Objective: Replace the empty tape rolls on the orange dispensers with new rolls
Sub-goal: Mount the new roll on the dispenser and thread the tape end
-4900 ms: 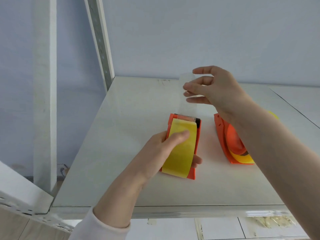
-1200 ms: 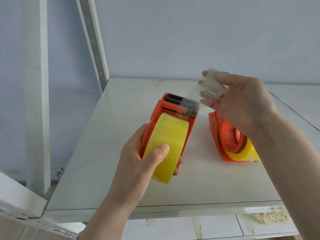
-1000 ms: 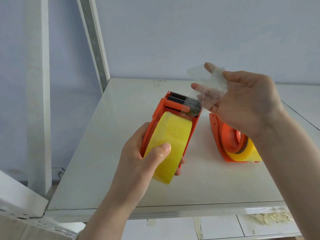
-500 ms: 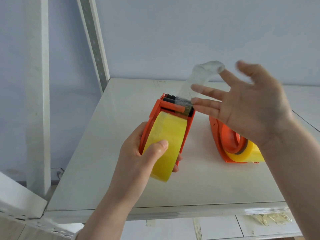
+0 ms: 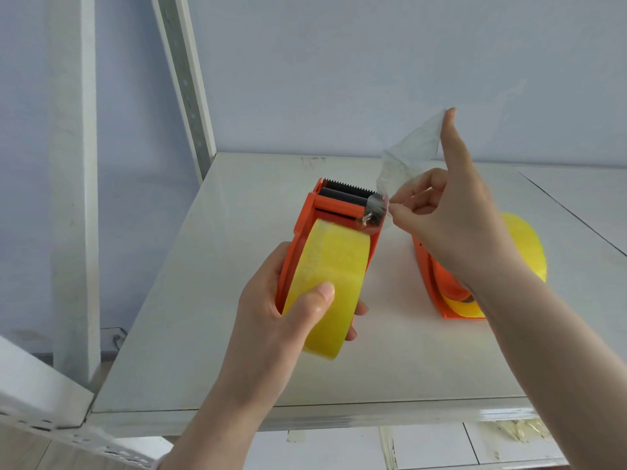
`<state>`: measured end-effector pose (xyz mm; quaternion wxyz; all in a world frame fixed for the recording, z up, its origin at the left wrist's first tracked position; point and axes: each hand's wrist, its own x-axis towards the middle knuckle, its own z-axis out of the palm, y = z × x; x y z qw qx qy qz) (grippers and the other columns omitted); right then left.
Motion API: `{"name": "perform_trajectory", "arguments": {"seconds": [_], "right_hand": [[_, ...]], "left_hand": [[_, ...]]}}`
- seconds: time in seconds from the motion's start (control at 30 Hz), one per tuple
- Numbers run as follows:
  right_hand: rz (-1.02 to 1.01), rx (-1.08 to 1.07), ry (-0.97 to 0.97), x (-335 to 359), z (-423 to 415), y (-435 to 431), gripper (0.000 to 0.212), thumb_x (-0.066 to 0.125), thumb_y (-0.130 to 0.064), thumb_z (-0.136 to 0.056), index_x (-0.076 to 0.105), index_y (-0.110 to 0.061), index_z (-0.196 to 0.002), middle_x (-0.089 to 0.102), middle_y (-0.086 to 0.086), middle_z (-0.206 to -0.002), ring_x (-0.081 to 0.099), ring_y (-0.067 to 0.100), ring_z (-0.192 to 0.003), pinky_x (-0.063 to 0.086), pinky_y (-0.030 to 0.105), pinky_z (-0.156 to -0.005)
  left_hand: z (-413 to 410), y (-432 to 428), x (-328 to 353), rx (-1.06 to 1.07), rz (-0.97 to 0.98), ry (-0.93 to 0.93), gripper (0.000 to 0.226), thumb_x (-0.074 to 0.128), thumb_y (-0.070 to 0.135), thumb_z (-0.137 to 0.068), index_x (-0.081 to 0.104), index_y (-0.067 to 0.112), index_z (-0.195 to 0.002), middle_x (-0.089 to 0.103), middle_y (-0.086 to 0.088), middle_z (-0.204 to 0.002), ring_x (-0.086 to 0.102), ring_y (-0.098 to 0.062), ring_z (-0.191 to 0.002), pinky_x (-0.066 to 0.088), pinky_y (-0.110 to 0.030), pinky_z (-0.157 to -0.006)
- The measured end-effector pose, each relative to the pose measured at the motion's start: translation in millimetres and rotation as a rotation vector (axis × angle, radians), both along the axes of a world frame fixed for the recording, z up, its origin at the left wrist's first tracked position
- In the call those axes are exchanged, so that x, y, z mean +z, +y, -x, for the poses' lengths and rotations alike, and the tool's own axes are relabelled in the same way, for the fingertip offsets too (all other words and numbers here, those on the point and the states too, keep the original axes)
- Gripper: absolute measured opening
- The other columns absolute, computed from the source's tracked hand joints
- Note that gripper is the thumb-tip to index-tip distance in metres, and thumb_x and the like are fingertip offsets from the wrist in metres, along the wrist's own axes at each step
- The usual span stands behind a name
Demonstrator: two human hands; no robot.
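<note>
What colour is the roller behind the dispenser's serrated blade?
Black roller, clearest in the head view.

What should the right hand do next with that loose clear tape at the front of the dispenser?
Probably pull the clear tape strip flat and centre it over the roller. It is bunched at the right end of the held dispenser, beside the serrated blade, not spread across. The right hand pinches the strip; the left hand steadies the dispenser by its yellow roll.
</note>
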<state>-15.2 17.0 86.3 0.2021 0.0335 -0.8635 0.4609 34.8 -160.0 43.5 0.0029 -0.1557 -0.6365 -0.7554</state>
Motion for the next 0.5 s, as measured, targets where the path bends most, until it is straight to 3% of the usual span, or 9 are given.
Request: {"name": "perform_trajectory", "arguments": {"seconds": [0.3, 0.5], "right_hand": [[-0.082, 0.05, 0.081, 4.7, 1.6, -4.6, 0.101, 0.063, -0.008, -0.078, -0.008, -0.032, -0.145, 0.064, -0.002, -0.083, 0.059, 0.007, -0.07, 0.047, 0.014, -0.068], [0.075, 0.116, -0.034, 6.1, 1.1, -9.4, 0.104, 0.068, -0.018, -0.077, -0.01, -0.028, -0.145, 0.07, -0.007, -0.082, 0.059, 0.002, -0.066, 0.046, 0.011, -0.071]], "left_hand": [[-0.3, 1.7, 0.3, -0.028, 0.002, 0.025, 0.036, 0.056, 0.034, -0.063, 0.059, 0.02, -0.097, 0.073, -0.007, -0.071, 0.069, -0.02, -0.055, 0.052, -0.022, -0.048], [0.6, 3.6, 0.8, -0.026, 0.004, 0.027, 0.04, 0.056, 0.034, -0.062, 0.058, 0.017, -0.099, 0.073, -0.008, -0.072, 0.07, -0.021, -0.055, 0.052, -0.022, -0.048]]}}
